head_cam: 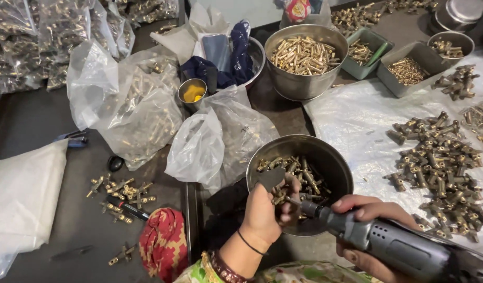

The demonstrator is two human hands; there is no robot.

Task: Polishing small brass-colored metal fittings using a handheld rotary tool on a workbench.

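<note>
The dark tabletop (47,112) carries plastic bags (126,99) and brass fittings (440,157). The left hand (267,207) pinches seemingly one fitting over a steel bowl (333,157); the right hand (370,230) grips a grey power tool (393,243).

Beyond the right hand's (370,230) grip on the matt grey plastic power tool (393,246), the steel bowl (333,162) shows brushed metal; its brass fittings (299,175) gleam.

Beyond the hands, a large steel pot (304,60) brims with brass pieces, with two grey trays (417,60) to its right. Right of the hands, assembled brass fittings (440,167) lie heaped on white plastic sheet (346,120). To the left sit clear plastic bags (131,105), a small cup of yellow stuff (193,93) and a red patterned cloth (164,243).
</note>
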